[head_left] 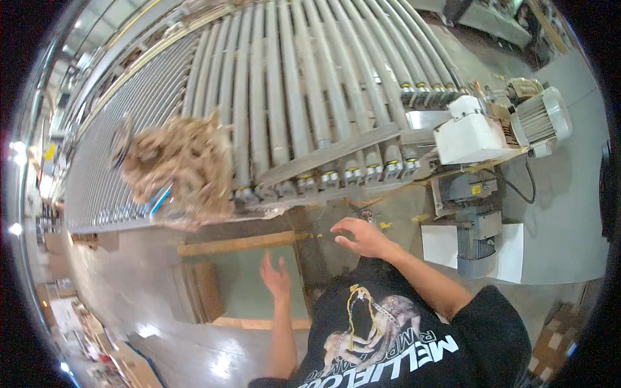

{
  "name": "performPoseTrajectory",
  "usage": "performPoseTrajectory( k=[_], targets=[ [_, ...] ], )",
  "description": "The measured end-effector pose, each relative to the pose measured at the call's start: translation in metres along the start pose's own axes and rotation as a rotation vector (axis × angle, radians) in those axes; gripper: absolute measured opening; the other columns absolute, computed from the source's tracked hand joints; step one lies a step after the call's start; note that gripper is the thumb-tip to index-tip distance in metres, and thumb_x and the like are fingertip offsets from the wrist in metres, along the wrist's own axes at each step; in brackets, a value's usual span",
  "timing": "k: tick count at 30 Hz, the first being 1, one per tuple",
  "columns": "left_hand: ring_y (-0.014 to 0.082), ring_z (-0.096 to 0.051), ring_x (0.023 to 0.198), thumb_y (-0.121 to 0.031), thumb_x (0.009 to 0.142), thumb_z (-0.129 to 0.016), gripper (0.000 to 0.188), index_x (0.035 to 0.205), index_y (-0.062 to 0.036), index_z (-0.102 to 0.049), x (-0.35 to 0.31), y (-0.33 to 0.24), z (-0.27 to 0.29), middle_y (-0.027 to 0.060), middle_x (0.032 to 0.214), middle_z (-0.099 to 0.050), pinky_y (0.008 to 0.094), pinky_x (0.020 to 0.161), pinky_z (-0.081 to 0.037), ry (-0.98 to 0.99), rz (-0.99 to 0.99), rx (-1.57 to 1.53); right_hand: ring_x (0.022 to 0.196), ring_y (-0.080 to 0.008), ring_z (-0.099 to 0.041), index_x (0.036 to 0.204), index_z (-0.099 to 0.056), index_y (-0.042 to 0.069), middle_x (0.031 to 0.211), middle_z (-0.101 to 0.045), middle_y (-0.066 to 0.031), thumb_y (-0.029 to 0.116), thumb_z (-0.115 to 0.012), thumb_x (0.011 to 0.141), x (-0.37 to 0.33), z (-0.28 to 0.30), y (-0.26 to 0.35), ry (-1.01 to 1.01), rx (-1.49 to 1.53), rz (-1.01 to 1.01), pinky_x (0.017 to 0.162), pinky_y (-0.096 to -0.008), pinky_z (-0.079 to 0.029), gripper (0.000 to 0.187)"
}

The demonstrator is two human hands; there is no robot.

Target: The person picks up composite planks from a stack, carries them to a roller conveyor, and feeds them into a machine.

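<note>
plainly, a roller conveyor (278, 84) bears a brown bundle (187, 152), with both hands empty

the conveyor spans the upper view, and the bundle rests at its near edge, left of both hands and apart from them. it looks crumpled and loose, with what seems clear film low on it, so handling it well likely calls for both palms spread beneath, lifting slowly rather than tugging one fold. the right hand (362, 238) hovers off the conveyor's near edge, thumb parted from the fingers; the left hand (276, 276) hangs lower, fingers a little spread. neither grips anything. a thin blue strip (160, 200) on the bundle's front could slip, so it seems worth minding.

around this, a wood-edged frame (233, 244) sits below the conveyor edge, beyond the left hand, and might catch knuckles. a grey rail (330, 154) slants across the rollers, a likely snag for anything slid sideways. to the right are a white box (471, 139), a ribbed motor (542, 119) beside it, and a dark grey motor (479, 233) nearer. smallest, a black cable (532, 187) loops there; it could hook a forearm.
</note>
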State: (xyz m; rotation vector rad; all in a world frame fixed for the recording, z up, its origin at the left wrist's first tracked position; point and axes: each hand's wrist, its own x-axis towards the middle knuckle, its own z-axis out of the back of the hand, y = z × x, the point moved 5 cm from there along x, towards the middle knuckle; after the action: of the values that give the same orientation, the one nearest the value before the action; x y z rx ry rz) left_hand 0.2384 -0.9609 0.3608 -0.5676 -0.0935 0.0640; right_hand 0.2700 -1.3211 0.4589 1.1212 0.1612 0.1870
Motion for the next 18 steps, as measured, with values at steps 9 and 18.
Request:
performPoseTrajectory(
  k=[9,18],
  targets=[
    [0.0372,-0.013,0.164,-0.066,0.101,-0.056,0.096,0.168,-0.0039,-0.028,0.282,-0.239,-0.125,0.0166,0.177,-0.022,0.0505,0.134,-0.008,0.139,-0.538,0.481,0.124,-0.0383,-0.062,0.123,-0.069,0.008,0.126,-0.069,-0.0146,0.029,-0.073,0.096,-0.026,0.324,0.084,-0.772,-0.592,0.126,0.109,-0.0505,-0.049,0.035],
    [0.0436,-0.051,0.134,-0.069,0.099,-0.056,0.081,0.136,0.0020,-0.059,0.399,-0.203,-0.111,0.0223,0.141,-0.058,0.0548,0.116,-0.036,0.085,-0.538,0.305,0.152,-0.0385,-0.035,0.146,-0.057,0.008,0.158,-0.046,-0.0135,0.046,-0.076,0.095,-0.018,0.381,0.040,-0.869,-0.791,-0.246,0.123,-0.0532,-0.033,0.066]
  ],
)
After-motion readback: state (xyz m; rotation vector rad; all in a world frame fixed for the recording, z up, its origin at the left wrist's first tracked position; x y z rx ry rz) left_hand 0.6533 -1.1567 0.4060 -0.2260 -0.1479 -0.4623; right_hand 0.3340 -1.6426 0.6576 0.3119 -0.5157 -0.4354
